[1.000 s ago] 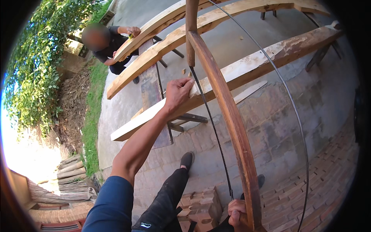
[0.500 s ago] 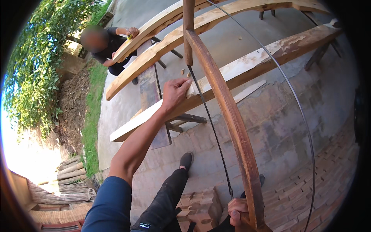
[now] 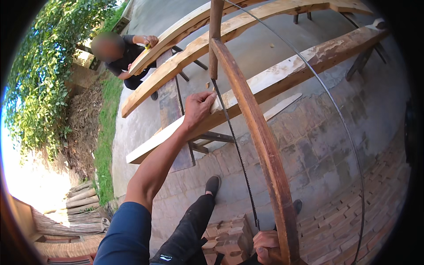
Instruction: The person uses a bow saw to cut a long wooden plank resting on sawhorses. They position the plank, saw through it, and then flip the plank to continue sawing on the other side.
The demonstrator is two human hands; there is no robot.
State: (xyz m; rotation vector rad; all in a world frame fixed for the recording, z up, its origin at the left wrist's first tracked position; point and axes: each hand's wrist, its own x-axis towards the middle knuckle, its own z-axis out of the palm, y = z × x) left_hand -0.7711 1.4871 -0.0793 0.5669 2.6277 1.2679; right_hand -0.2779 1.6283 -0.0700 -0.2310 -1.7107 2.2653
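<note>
A long squared wooden beam (image 3: pixel 282 76) lies across the supports in front of me. My left hand (image 3: pixel 198 108) is closed over its upper edge, with thumb and fingertips right beside the saw blade. The toothed blade of a wooden frame saw (image 3: pixel 266 145) crosses the beam just right of those fingers. My right hand (image 3: pixel 266 245) grips the near end of the saw, low in the view, and its grip is partly hidden by the frame. A thin tension rod (image 3: pixel 332 99) bows out on the saw's right side.
Two more beams, one a curved beam (image 3: pixel 194 55), lie farther off. A person (image 3: pixel 132 55) crouches at the far left, holding a beam's end. A trestle (image 3: pixel 214 138) supports my beam. Stacked bricks (image 3: pixel 227 236) stand near my legs, and an offcut (image 3: pixel 282 106) lies on the ground beyond.
My right hand and the saw's near end have shifted slightly left and down, the blade sliding a little along its length toward me. My left hand stays in place on the beam.
</note>
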